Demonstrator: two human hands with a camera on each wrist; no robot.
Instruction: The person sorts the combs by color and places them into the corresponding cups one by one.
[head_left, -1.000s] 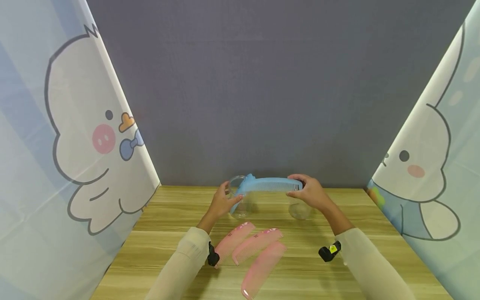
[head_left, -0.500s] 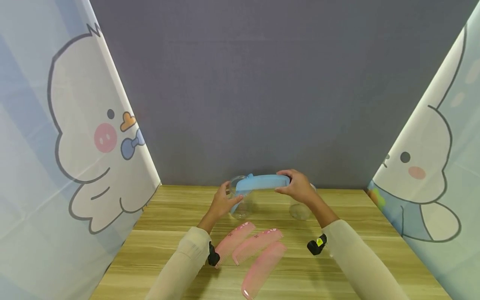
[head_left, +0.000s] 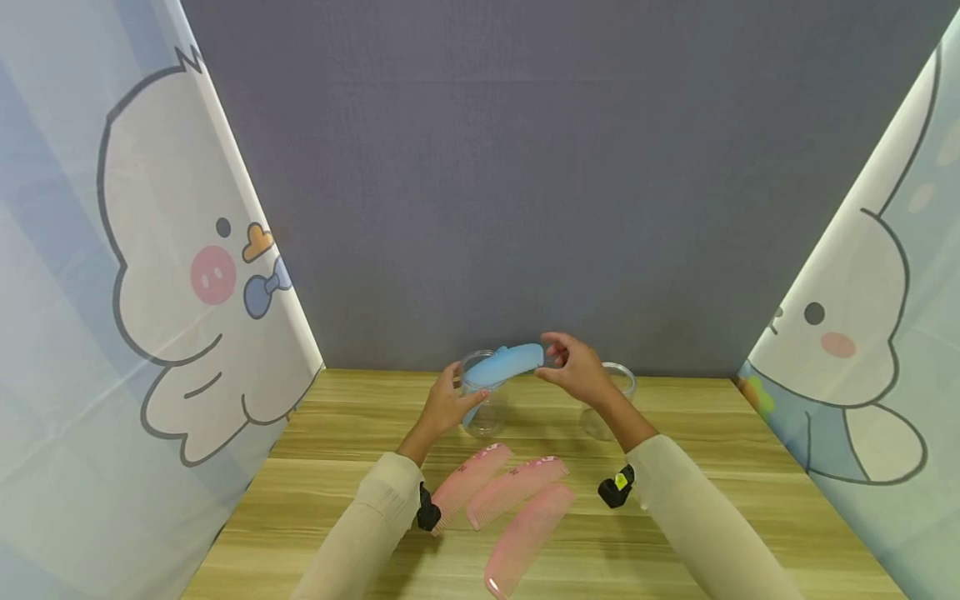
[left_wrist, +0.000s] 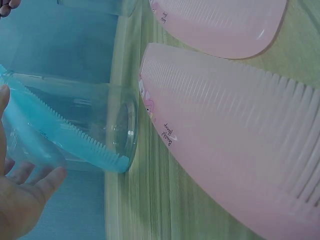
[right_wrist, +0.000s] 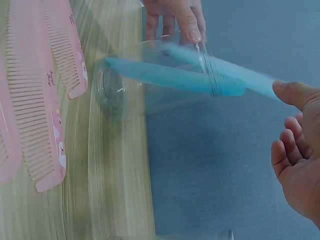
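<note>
My left hand (head_left: 444, 407) grips a clear plastic jar (head_left: 491, 421) near its rim, at the back of the table. One blue comb (right_wrist: 170, 77) leans inside the jar, its top end sticking out past the rim. A second blue comb (head_left: 519, 358) lies tilted, its lower end in the jar's mouth. My right hand (head_left: 576, 371) pinches the upper end of that comb between thumb and fingers, as the right wrist view shows. In the left wrist view the fingers curve round the jar, with the toothed edge of the inner comb (left_wrist: 70, 131) seen through its wall.
Another clear jar (head_left: 597, 423) stands to the right, partly behind the right forearm. Three pink combs lie on the wooden table in front: a left one (head_left: 471, 482), a middle one (head_left: 517, 492) and a front one (head_left: 528, 537). A grey wall (head_left: 517, 192) rises behind.
My right hand has moved left with the second blue comb, whose lower end has gone into the jar's mouth. The right-hand jar shows more. The left hand and pink combs stay put.
</note>
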